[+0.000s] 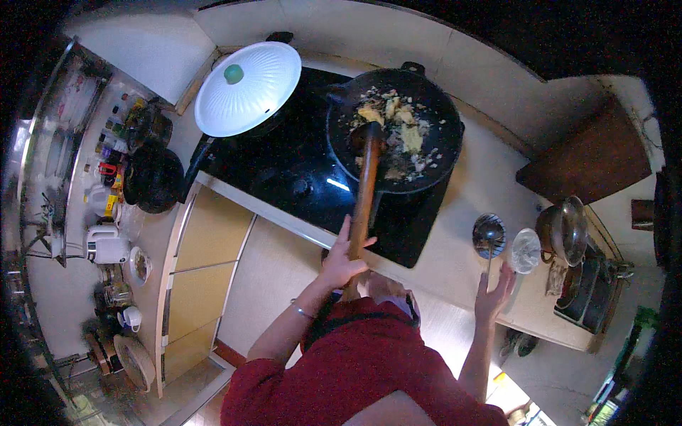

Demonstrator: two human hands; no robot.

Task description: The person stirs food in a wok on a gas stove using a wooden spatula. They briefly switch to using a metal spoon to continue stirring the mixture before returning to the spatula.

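Note:
A black wok (442, 144) stands on the black glass cooktop (287, 175) with yellow and pale pieces of food (410, 133) in it. Along the wok's near left side lies a wooden handle (366, 186), its dark head down among the food. My left hand (343, 262) is at this handle's lower part, thumb and some fingers spread around it. Out to the right, my right hand (495, 293) reaches over the counter with fingers apart, just below a metal ladle (488, 234) and a clear bowl (525, 251). Whether it touches the ladle's handle cannot be told.
A white ribbed lid with a green knob (261, 96) covers a pan on the cooktop's left. Beyond it are a black frying pan (154, 178) and a white kettle (109, 249). At right stand a metal pot with a glass lid (570, 234) and a brown board (591, 154).

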